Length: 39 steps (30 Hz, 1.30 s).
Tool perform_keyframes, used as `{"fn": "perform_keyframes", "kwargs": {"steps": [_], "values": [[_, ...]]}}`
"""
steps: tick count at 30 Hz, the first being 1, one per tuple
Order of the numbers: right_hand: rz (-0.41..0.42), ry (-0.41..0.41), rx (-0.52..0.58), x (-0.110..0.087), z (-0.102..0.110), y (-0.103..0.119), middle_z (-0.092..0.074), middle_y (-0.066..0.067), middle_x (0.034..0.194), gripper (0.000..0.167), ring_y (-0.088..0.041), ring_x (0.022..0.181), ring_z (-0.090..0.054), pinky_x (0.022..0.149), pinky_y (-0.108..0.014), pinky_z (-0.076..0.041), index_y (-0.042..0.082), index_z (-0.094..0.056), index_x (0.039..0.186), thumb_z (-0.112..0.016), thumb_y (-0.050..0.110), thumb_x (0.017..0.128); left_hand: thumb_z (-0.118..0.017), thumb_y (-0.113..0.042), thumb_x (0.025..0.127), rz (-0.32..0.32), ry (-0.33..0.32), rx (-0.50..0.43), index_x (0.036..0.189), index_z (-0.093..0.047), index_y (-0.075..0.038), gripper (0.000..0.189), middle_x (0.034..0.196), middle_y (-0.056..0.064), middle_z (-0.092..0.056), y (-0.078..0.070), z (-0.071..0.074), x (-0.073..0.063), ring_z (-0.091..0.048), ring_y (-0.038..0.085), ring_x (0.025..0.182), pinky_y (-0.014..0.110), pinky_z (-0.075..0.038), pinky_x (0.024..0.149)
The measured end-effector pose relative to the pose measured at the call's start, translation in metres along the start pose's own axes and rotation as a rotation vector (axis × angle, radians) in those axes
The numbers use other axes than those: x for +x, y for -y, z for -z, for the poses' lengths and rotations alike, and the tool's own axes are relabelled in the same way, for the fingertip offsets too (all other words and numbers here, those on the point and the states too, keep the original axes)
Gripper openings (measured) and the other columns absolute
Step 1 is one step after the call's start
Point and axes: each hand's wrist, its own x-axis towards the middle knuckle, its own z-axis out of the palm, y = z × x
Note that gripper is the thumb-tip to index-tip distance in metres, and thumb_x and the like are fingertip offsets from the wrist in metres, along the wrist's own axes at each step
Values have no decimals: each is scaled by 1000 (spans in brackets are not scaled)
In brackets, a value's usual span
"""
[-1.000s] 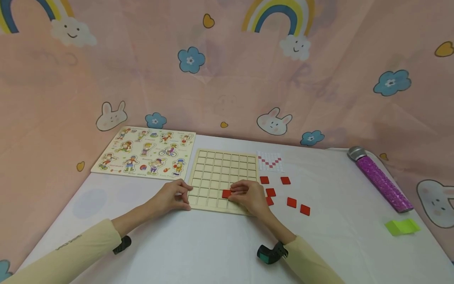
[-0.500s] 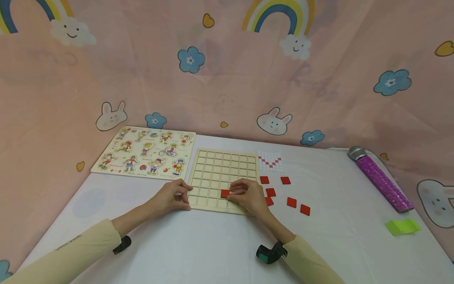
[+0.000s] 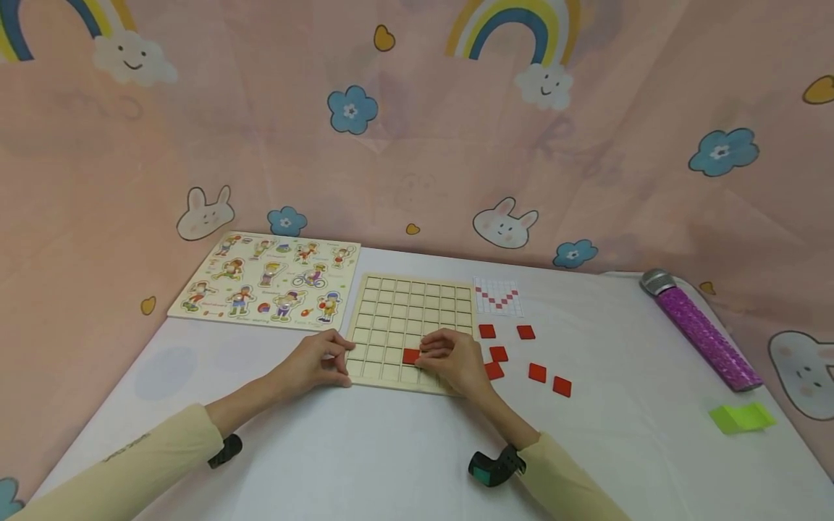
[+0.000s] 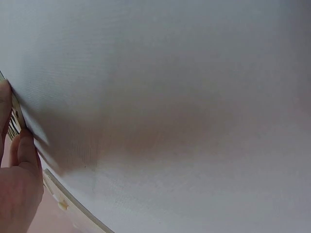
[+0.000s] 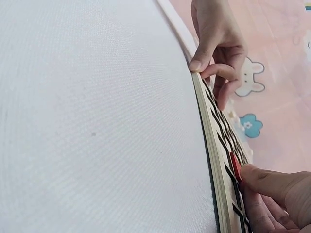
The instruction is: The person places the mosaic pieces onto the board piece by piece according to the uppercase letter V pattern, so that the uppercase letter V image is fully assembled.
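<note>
A wooden grid board point(image 3: 381, 320) lies on the white table. My right hand point(image 3: 455, 359) is over its near right part and pinches a red square tile point(image 3: 410, 356) between thumb and fingers, close above the grid cells. In the right wrist view the tile point(image 5: 236, 166) looks tilted at a cell's edge. My left hand point(image 3: 318, 359) grips the board's near left corner, thumb at the front and bent fingers along the side. Several loose red tiles point(image 3: 537, 373) lie right of the board. A small pattern card point(image 3: 498, 297) with a red zigzag lies beside the board's far right corner.
A wooden picture puzzle point(image 3: 263, 278) with sporting figures lies left of the grid board. On the far right are a glittery purple microphone point(image 3: 706, 333) and a folded green paper point(image 3: 743, 417). A pink printed cloth point(image 3: 417, 145) hangs behind the table.
My right hand has slid the red tile slightly to the left over the grid. The left hand stays at the board's corner.
</note>
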Motion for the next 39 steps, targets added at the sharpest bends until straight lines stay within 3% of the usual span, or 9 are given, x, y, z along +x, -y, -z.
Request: {"fn": "perform_keyframes", "kwargs": {"steps": [15,23,34,39], "values": [[-90,-25,19,-10,31,-5,-70,-9,93,33,-20,81,-69,78,-25,-56,1,-68,102,-81,0,72,-82,-8,73,3,-6,5,66,-61,-11,22,104,8,-58,-1,0,-1,-54,33,118,40,-46,99],[-104,-61,-47,-16,64,-12,-70,-13,100,33,-23,89,-69,79,-22,-55,-1,-66,110,-77,4,79,-81,-7,73,12,-11,-4,67,-61,-10,22,107,8,-58,-2,-1,-2,-54,33,119,40,-46,99],[-198,-120,-109,-22,115,-26,-66,-19,114,39,-26,100,-67,81,-19,-53,0,-60,121,-72,12,86,-81,-6,73,30,-14,-12,67,-61,-10,21,109,9,-59,-3,-1,-2,-53,34,120,40,-45,99],[-216,-130,-83,-23,139,-35,-64,-21,119,42,-19,102,-66,80,-15,-52,0,-57,126,-69,15,89,-81,-7,73,24,-15,-14,66,-61,-10,21,108,9,-58,-3,-1,-2,-53,34,120,39,-46,98]]}}
